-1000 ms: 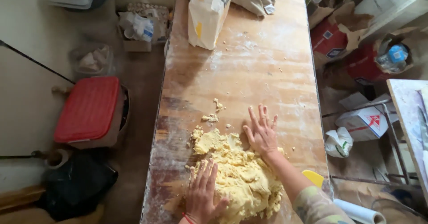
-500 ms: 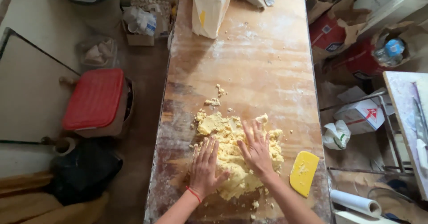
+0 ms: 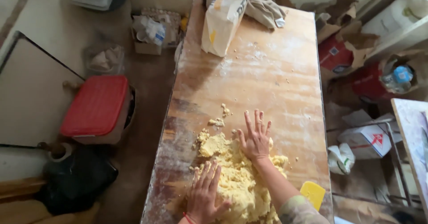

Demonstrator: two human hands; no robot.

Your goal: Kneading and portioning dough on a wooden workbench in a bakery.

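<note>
I see the crumbly yellow dough (image 3: 236, 179) running lengthwise down the bench (image 3: 267, 81), right hand (image 3: 255, 139) at its far end, left hand (image 3: 204, 197) at its near-left flank, both sets of fingers splayed flat.

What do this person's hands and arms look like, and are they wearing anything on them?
Both hands are bare, with no gloves and no rings that I can make out. The left hand has a thin red band around the wrist. The right hand leads into a bare forearm, and a pale, mottled sleeve covers the arm from about the elbow up. Bits of yellow dough cling near the fingers.
</note>
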